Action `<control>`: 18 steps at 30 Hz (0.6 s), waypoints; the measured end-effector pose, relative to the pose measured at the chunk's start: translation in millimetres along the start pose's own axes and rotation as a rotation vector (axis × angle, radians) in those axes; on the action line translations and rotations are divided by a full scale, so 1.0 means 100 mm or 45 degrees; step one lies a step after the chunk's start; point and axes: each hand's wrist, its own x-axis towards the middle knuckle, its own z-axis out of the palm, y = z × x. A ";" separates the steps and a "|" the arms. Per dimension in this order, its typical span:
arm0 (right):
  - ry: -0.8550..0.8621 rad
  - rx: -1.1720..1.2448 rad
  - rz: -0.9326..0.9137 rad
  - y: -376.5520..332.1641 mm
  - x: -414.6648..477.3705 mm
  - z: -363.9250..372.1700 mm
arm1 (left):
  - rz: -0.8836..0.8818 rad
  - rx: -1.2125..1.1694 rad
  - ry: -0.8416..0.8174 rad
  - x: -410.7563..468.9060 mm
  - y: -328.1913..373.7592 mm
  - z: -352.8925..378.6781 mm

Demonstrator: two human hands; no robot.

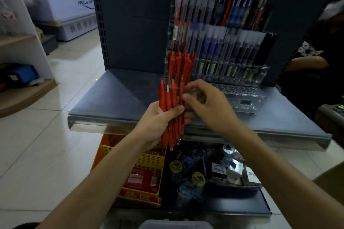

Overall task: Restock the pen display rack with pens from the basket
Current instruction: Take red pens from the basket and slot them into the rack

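Observation:
My left hand [160, 119] grips a bundle of several red pens [170, 102], held upright in front of the shelf edge. My right hand [206, 102] pinches one red pen [181, 89] at the right side of that bundle with thumb and forefinger. Just behind stands the clear tiered pen display rack [242, 96]. Red pens [180, 65] stand in its left column, with purple, black, blue and other pens in the tiers to the right. Its low front rows of holes look empty. The basket is hard to make out.
The rack stands on a grey metal shelf [115, 98]. Below it a lower shelf carries a yellow perforated tray with red packets [147, 165] and round badges and boxes [204, 171]. Another person's arm [307, 63] is at the right. A white freezer [61, 3] stands far left.

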 end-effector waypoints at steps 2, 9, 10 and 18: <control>0.029 -0.087 -0.122 0.01 -0.05 0.00 | -0.012 0.027 0.007 -0.04 -0.01 -0.01; -0.004 -0.632 -0.508 0.14 -0.12 0.06 | -0.017 0.096 0.087 -0.07 0.05 -0.12; 0.011 -0.682 -0.528 0.14 -0.11 0.06 | -0.028 0.094 0.078 -0.07 0.06 -0.12; 0.206 -0.668 -0.535 0.16 -0.08 0.03 | -0.010 -0.120 -0.099 -0.04 0.11 -0.08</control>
